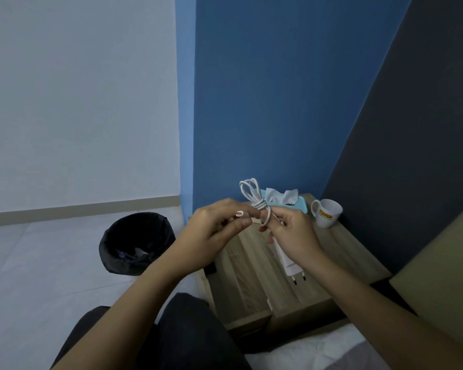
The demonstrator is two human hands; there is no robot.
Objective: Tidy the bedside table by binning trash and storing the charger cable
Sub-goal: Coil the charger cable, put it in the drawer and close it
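A white charger cable (253, 194) is bundled into loops that stick up above my hands, over the wooden bedside table (329, 265). My right hand (292, 236) grips the bundle with a turn of cable round its fingers, and the white plug adapter (289, 265) hangs below the palm, pins pointing down. My left hand (214, 231) pinches the cable's end beside the wrapped middle of the bundle. A black bin (137, 243) lined with a dark bag stands on the floor to the left, with some trash inside.
A light blue tissue box (300, 206) with tissues sticking out sits at the back of the table. A white mug (326, 212) stands to its right. The bed edge lies at lower right, my dark trousers at the bottom, a blue wall behind.
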